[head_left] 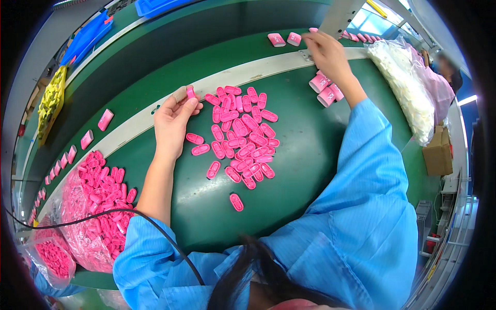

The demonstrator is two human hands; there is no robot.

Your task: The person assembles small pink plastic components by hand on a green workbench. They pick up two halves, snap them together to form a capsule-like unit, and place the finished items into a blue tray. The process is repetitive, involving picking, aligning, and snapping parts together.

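My left hand pinches a small pink oval piece between thumb and fingertips, above the pale rail. To its right, many similar pink oval pieces lie in a loose heap on the green worktop. My right hand reaches over the rail at the far right, fingers loosely bent and apart, with nothing visible in them. Just past its fingertips is a pink piece, partly seen. Several pink printed sleeve-like cases lie below my right wrist, partly hidden by it.
Beyond the pale rail, a green belt carries spaced pink cases. More pink oval pieces spill from a clear bag at left. A bag of whitish pieces and a cardboard box are at right. A black cable crosses my left arm.
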